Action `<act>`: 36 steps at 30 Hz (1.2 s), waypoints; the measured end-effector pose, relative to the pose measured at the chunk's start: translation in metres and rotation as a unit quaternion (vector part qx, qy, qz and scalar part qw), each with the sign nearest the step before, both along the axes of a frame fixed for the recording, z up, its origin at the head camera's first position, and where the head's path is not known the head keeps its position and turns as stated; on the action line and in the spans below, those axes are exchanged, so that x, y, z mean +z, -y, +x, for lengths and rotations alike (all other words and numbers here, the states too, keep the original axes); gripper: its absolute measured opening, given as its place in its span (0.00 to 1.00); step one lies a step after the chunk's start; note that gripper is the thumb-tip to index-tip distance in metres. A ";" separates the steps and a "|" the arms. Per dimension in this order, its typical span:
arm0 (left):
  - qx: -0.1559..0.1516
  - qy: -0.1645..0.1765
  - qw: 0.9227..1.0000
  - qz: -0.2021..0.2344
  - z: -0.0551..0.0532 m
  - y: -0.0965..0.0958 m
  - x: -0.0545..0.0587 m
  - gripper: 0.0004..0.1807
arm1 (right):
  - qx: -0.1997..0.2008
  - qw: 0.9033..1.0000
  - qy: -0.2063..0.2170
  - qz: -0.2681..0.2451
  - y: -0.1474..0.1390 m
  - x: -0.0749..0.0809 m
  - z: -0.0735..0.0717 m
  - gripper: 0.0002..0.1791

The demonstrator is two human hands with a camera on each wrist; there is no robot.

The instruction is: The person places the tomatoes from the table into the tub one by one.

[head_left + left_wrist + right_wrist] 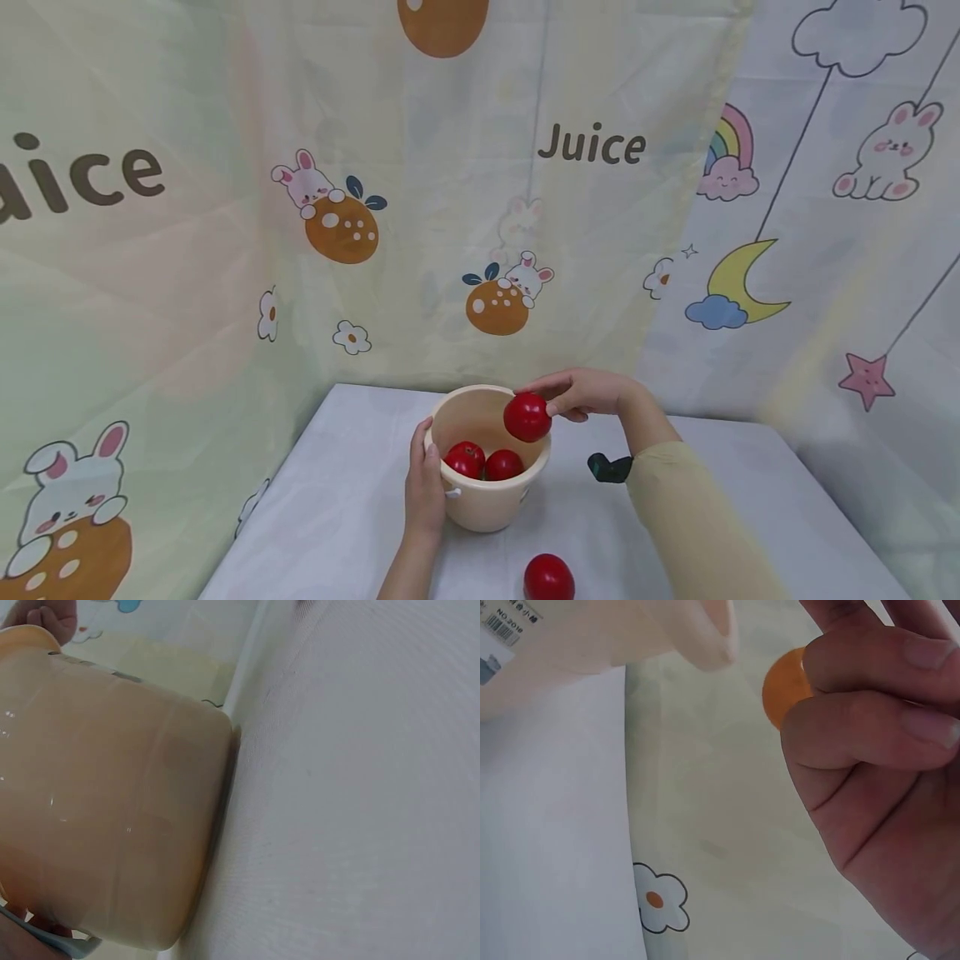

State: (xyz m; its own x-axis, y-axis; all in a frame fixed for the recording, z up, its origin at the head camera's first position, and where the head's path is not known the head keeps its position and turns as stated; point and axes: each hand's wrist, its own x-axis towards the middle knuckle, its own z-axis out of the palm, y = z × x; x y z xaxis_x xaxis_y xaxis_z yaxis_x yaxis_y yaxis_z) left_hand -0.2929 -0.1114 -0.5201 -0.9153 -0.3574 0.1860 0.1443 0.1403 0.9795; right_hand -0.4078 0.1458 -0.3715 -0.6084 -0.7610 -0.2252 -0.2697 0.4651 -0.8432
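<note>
A cream plastic bucket (483,510) stands on the table with a red tomato (465,459) and a second tomato (504,465) inside. My left hand (424,493) holds the bucket by its left side, thumb at the rim. In the left wrist view, its fingers (30,941) show at the bucket's lower left, beside the grey handle (71,943). Over the bucket's right rim, my right hand (588,392) pinches another red tomato (527,417) between thumb and fingers. The right wrist view shows curled fingers (862,727) of that hand; the tomato is hidden there.
One more tomato (549,577) lies on the white-covered table (337,508), in front of the bucket near the bottom of the head view. Printed fabric walls (420,167) rise behind and beside the table. A dark wrist device (609,468) sits by the right sleeve.
</note>
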 end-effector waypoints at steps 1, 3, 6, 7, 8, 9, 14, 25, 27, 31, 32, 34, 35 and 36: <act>-0.001 0.001 1.000 0.001 0.000 0.000 0.000 0.23 | 0.002 1.000 0.008 0.003 0.002 -0.002 -0.004 0.26; -0.002 0.001 1.000 0.003 0.000 0.000 0.000 0.24 | 0.009 1.000 0.014 0.009 0.008 -0.004 -0.008 0.27; -0.003 -0.003 1.000 0.003 0.000 0.000 0.000 0.24 | 0.019 0.999 0.021 0.017 0.017 -0.005 -0.012 0.27; -0.003 -0.002 1.000 0.003 0.000 0.000 0.000 0.24 | 0.021 0.999 0.023 0.020 0.020 -0.005 -0.013 0.26; -0.003 -0.003 1.000 0.003 -0.001 0.000 0.000 0.24 | 0.023 0.999 0.024 0.021 0.023 -0.005 -0.013 0.26; -0.002 -0.003 1.000 0.003 -0.001 0.000 0.000 0.24 | 0.023 0.999 0.027 0.023 0.027 -0.005 -0.014 0.26; -0.004 0.003 1.000 0.003 -0.001 0.001 0.000 0.23 | 0.027 0.998 0.029 0.044 0.043 -0.003 -0.013 0.26; -0.006 0.004 1.000 0.011 -0.002 0.000 -0.001 0.23 | 0.039 0.993 0.064 0.090 0.073 -0.004 -0.018 0.24; -0.008 0.001 1.000 0.015 -0.003 0.000 -0.002 0.23 | 0.041 0.993 0.063 0.096 0.078 -0.004 -0.018 0.24; -0.010 -0.009 1.000 0.014 -0.004 0.001 -0.005 0.22 | 0.045 0.992 0.060 0.106 0.085 -0.006 -0.019 0.24; -0.011 -0.012 1.000 0.012 -0.004 0.001 -0.005 0.22 | 0.046 0.991 0.059 0.107 0.087 -0.006 -0.019 0.24; -0.011 -0.014 1.000 0.009 -0.004 0.001 -0.005 0.22 | 0.047 0.991 0.060 0.113 0.090 -0.007 -0.019 0.24; -0.011 -0.017 1.000 0.007 -0.004 0.001 -0.005 0.22 | 0.049 0.990 0.061 0.116 0.091 -0.008 -0.019 0.24; -0.011 -0.017 1.000 0.007 -0.004 0.001 -0.005 0.22 | 0.050 0.990 0.063 0.119 0.092 -0.008 -0.018 0.24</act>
